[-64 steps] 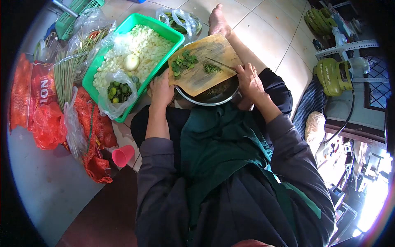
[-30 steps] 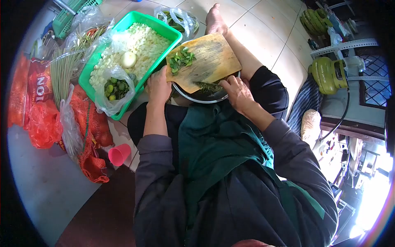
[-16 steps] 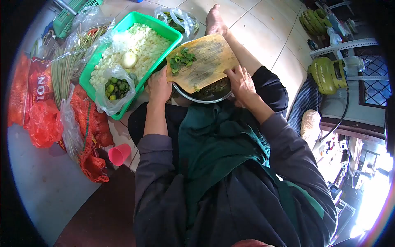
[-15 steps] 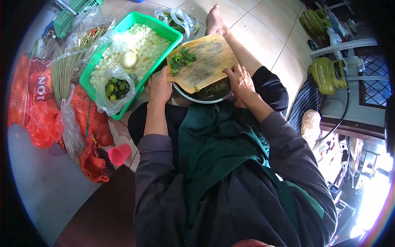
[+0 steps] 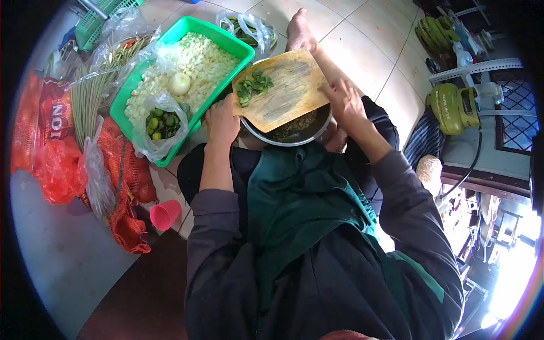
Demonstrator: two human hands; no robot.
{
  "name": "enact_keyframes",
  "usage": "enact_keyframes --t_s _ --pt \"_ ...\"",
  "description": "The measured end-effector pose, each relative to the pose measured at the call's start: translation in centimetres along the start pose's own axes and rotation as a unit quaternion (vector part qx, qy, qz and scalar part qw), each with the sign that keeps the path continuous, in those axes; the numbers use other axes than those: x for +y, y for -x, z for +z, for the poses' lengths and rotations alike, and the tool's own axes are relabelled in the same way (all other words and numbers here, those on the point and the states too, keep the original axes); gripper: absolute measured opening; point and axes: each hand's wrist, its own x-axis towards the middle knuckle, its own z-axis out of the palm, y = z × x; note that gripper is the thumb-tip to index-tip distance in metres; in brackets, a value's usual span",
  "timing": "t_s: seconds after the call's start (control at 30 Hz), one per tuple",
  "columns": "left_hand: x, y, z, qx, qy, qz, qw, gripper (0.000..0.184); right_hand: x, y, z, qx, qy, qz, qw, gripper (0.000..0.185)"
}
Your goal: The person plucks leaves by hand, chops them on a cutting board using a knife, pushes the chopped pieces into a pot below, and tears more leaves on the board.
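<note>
A worn wooden cutting board [image 5: 292,85] lies across the top of a metal bowl [image 5: 317,133], slightly tilted. A small heap of cut green leaves [image 5: 254,88] sits on the board's left part. Dark chopped matter [image 5: 294,126] shows inside the bowl below the board. My left hand [image 5: 222,122] is closed on the board's left edge, its fingers partly hidden. My right hand [image 5: 347,106] is beside the board's right edge, fingers loosely bent and apart, holding nothing; its fingertips are close to the edge.
At left stands a green tray [image 5: 119,107] with chopped white pieces, a whole peeled onion [image 5: 180,84] and a bag of small limes [image 5: 161,124]. Nearby are a pink cup [image 5: 165,214], red net sacks [image 5: 127,164] and long stalks [image 5: 90,96]. A green gas cylinder [image 5: 453,107] stands at right.
My right hand has let go of the board's right edge and moved slightly right and up. More of the bowl's inside shows. My left hand keeps its hold.
</note>
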Motion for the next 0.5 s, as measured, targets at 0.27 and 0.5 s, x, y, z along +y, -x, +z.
enact_keyframes --t_s 0.27,0.5 --pt "0.2 0.2 -0.3 -0.011 -0.009 -0.002 1.0 0.066 1.8 -4.5 2.2 0.011 0.049 0.052 0.997 0.043" --pt "0.5 0.3 -0.4 0.023 0.01 0.007 1.0 0.062 -1.1 0.3 0.7 -0.067 0.039 -0.024 0.997 0.037"
